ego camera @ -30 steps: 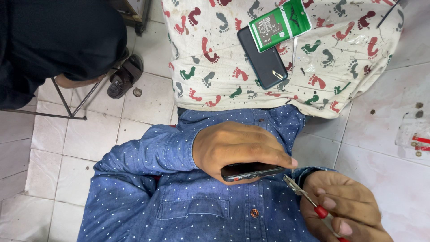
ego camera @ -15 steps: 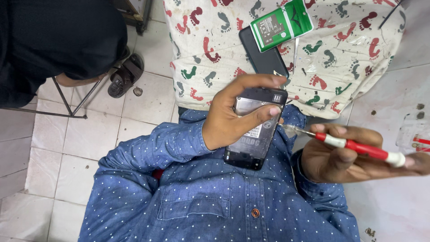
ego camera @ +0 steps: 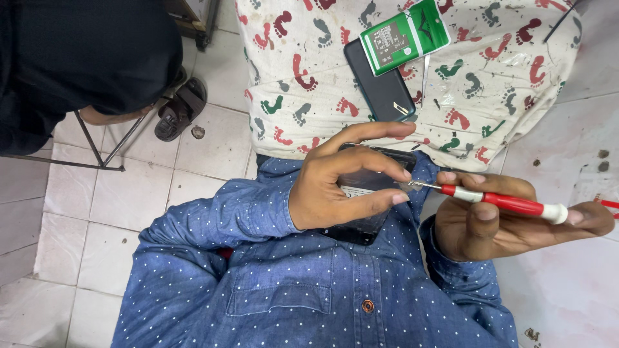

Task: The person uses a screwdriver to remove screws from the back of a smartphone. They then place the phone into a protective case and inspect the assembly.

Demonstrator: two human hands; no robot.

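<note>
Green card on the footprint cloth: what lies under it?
The green card overlaps the top of a dark phone back cover lying on the footprint cloth. The cover's upper end is hidden beneath it.

This looks like a small phone repair shop. A cloth with coloured footprints [ego camera: 412, 84] covers the work table, with a dark phone [ego camera: 380, 80] and a green card [ego camera: 405, 35] near its front edge. A red screwdriver [ego camera: 509, 203] touches an opened phone [ego camera: 367, 187]. White floor tiles [ego camera: 97, 193] lie below.
</note>
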